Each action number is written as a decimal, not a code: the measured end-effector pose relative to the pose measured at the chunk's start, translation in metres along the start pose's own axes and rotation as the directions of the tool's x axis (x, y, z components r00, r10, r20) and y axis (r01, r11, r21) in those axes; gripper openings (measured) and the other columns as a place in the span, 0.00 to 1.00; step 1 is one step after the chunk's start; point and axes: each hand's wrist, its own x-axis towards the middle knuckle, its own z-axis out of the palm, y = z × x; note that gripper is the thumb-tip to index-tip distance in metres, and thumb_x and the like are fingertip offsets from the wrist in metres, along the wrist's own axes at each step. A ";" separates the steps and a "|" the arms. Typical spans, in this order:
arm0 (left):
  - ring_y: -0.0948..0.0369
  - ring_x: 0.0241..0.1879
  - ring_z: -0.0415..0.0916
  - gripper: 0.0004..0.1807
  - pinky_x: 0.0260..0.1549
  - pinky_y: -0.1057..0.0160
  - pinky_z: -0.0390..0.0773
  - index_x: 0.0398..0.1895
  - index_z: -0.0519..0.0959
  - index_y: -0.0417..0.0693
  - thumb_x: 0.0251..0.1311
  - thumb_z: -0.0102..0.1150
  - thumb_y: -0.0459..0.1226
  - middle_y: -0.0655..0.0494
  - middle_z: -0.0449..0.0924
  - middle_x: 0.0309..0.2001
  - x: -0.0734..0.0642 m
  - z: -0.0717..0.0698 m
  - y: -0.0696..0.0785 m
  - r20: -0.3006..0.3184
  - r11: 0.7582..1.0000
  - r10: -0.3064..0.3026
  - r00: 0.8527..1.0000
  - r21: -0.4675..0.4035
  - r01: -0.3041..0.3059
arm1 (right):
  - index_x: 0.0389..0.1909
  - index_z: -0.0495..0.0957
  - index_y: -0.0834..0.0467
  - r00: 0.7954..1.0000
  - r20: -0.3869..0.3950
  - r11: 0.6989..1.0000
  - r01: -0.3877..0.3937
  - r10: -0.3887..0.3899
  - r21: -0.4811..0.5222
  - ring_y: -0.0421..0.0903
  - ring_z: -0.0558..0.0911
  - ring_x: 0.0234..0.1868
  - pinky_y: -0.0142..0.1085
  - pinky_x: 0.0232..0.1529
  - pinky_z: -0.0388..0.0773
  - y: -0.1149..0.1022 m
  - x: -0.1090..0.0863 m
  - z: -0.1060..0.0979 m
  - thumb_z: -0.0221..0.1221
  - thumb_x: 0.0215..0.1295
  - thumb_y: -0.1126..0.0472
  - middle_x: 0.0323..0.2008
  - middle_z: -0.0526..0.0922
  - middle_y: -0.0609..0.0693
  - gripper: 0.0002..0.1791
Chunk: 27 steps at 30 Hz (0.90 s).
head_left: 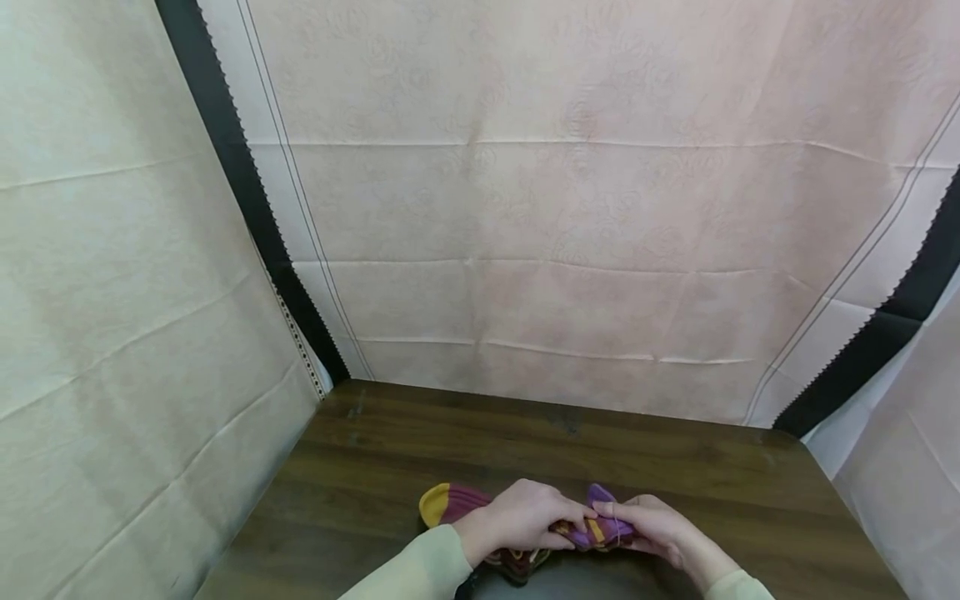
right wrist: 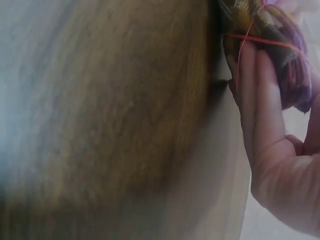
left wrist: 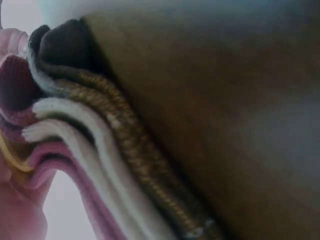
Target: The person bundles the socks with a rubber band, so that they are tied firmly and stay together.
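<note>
A stack of several folded knit socks (head_left: 465, 502) lies near the front of the wooden table, with a yellow toe and maroon ribbing at its left end. My left hand (head_left: 525, 518) grips the stack around its middle. At the purple right end, my right hand (head_left: 654, 527) pinches the socks, thumb on top and fingers underneath. A thin reddish band (right wrist: 272, 41) crosses over itself around this end, close to the right fingertips. The left wrist view shows cream, pink and brown sock layers (left wrist: 120, 150) folded side by side; the left fingers are mostly hidden there.
The brown wooden tabletop (head_left: 525, 433) extends behind and beside the hands. Pale fabric walls (head_left: 562, 250) enclose its back and sides, with black strips (head_left: 247, 192) at the corners. A grey surface (head_left: 585, 579) shows below the hands at the front.
</note>
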 end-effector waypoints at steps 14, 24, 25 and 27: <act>0.76 0.41 0.76 0.21 0.42 0.74 0.78 0.50 0.83 0.62 0.61 0.77 0.58 0.73 0.80 0.46 0.002 0.004 0.002 0.016 0.805 -0.359 0.933 -0.501 0.318 | 0.44 0.82 0.63 0.939 -0.286 0.899 0.048 -0.189 -0.435 0.47 0.79 0.34 0.39 0.34 0.76 -0.002 0.007 0.028 0.69 0.57 0.62 0.34 0.82 0.51 0.15; 0.72 0.33 0.77 0.05 0.33 0.69 0.76 0.31 0.94 0.54 0.63 0.78 0.43 0.71 0.87 0.33 0.028 -0.007 0.007 0.103 0.453 -0.616 0.781 -0.765 0.458 | 0.38 0.82 0.58 0.875 -0.382 0.759 -0.025 -0.298 -0.650 0.46 0.75 0.29 0.38 0.29 0.71 -0.005 0.008 0.041 0.73 0.47 0.60 0.28 0.80 0.47 0.16; 0.72 0.33 0.77 0.05 0.32 0.69 0.76 0.30 0.94 0.53 0.61 0.79 0.42 0.70 0.87 0.32 0.029 -0.008 0.008 0.120 0.431 -0.630 0.767 -0.768 0.474 | 0.38 0.82 0.59 0.876 -0.380 0.759 -0.025 -0.296 -0.651 0.46 0.76 0.29 0.38 0.29 0.72 -0.005 0.008 0.041 0.73 0.47 0.60 0.28 0.80 0.47 0.17; 0.70 0.32 0.77 0.06 0.31 0.68 0.75 0.28 0.94 0.53 0.59 0.80 0.42 0.69 0.87 0.30 0.032 -0.009 0.009 0.154 0.398 -0.645 0.749 -0.768 0.501 | 0.40 0.82 0.60 0.881 -0.374 0.757 -0.029 -0.289 -0.652 0.46 0.76 0.29 0.38 0.29 0.73 -0.006 0.008 0.042 0.72 0.48 0.60 0.29 0.81 0.47 0.18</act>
